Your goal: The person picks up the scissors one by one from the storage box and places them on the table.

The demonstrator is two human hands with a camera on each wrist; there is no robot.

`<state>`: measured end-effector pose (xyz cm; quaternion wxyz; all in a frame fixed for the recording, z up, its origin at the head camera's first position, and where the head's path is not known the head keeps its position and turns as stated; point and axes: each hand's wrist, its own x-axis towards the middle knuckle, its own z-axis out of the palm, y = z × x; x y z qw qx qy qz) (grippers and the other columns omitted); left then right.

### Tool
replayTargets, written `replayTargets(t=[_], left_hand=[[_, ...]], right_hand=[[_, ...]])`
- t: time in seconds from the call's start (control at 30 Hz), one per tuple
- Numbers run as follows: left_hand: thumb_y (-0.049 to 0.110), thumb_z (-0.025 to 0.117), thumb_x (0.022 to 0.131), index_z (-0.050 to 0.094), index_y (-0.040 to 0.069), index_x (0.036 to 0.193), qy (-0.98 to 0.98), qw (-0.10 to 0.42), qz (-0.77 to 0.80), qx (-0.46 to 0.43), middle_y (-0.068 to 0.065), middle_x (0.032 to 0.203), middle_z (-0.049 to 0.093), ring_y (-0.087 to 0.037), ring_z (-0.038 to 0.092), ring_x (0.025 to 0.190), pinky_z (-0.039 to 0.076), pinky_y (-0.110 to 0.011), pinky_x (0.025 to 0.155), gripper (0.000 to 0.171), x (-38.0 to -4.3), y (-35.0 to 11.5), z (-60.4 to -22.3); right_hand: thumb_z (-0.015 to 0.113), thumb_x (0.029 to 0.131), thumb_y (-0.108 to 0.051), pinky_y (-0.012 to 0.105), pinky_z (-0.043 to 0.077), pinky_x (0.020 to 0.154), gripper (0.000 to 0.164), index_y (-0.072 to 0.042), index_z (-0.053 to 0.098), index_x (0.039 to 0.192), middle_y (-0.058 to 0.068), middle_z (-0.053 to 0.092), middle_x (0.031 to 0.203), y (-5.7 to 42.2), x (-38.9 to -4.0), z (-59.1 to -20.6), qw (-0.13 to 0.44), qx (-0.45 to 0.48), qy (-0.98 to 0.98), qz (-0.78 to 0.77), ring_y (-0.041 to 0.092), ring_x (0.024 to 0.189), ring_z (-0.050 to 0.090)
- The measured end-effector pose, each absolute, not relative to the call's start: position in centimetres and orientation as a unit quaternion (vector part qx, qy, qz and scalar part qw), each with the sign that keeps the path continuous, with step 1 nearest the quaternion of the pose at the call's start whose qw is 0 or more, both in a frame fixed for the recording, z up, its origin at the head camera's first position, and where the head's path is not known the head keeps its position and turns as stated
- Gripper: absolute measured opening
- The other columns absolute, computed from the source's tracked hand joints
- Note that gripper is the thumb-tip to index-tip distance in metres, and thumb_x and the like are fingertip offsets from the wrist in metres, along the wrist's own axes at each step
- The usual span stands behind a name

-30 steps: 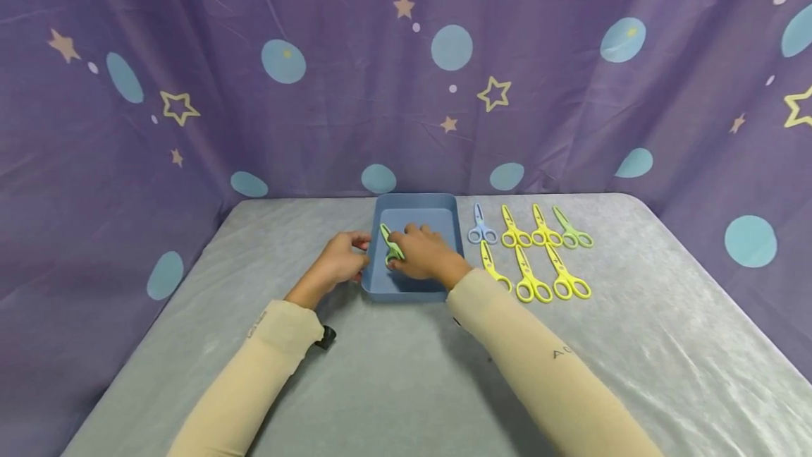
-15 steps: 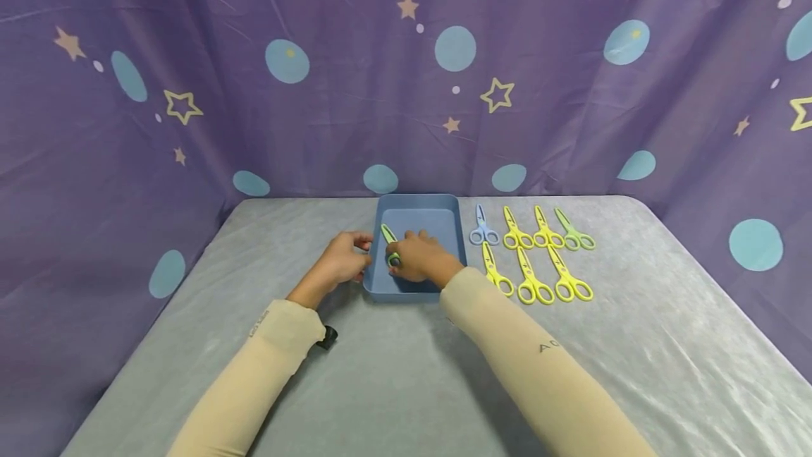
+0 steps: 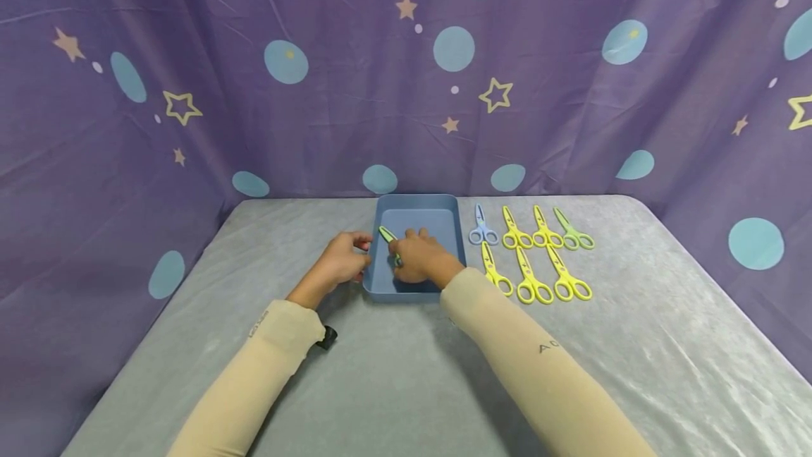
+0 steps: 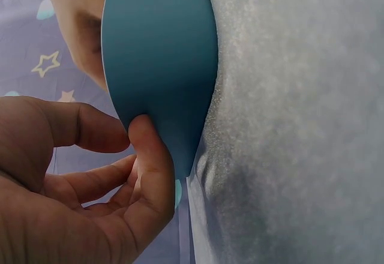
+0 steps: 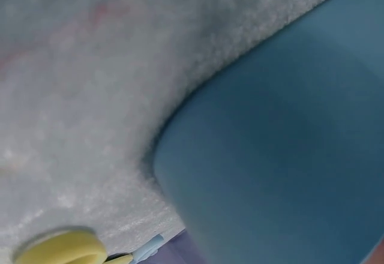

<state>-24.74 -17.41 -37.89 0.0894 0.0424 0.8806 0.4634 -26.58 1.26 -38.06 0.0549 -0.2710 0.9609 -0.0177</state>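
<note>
In the head view a shallow blue tray (image 3: 415, 297) sits on the grey cloth. My left hand (image 3: 341, 258) is at its left side; the left wrist view has the thumb and a finger pinching the rim of the tray wall (image 4: 159, 42). Reaching inside the tray, my right hand (image 3: 419, 257) holds a pair of green scissors (image 3: 386, 234) by the handle end. The blades point away and to the left, near the tray's left wall, and the fingers partly hide the handle. In the right wrist view the tray's outer wall (image 5: 270, 144) covers the grip.
Right of the tray lie two rows of scissors. The back row has blue scissors (image 3: 483, 233), yellow scissors (image 3: 515, 235) and green scissors (image 3: 573, 237). More yellow scissors (image 3: 533, 286) make up the front row. A purple curtain (image 3: 406, 76) hangs behind the table.
The green scissors have turned slightly in my right hand, their tips shifting left and their handle to the right. My left hand stays at the tray's side.
</note>
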Motion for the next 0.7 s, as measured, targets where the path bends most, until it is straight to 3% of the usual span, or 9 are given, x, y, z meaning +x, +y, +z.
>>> replayTargets(t=[0.7], left_hand=[[-0.002, 0.057, 0.093, 0.049, 0.001, 0.150, 0.884, 0.096, 0.457, 0.034, -0.019, 0.137, 0.054, -0.026, 0.065, 0.085, 0.059, -0.035, 0.064, 0.057, -24.58, -17.31, -37.70]], right_hand=[[0.074, 0.088, -0.047, 0.050, 0.048, 0.082, 0.033, -0.024, 0.059, 0.108, 0.011, 0.053, 0.113, 1.09, -27.04, -38.40, 0.092, -0.228, 0.968, -0.057, 0.035, 0.103, 0.047]])
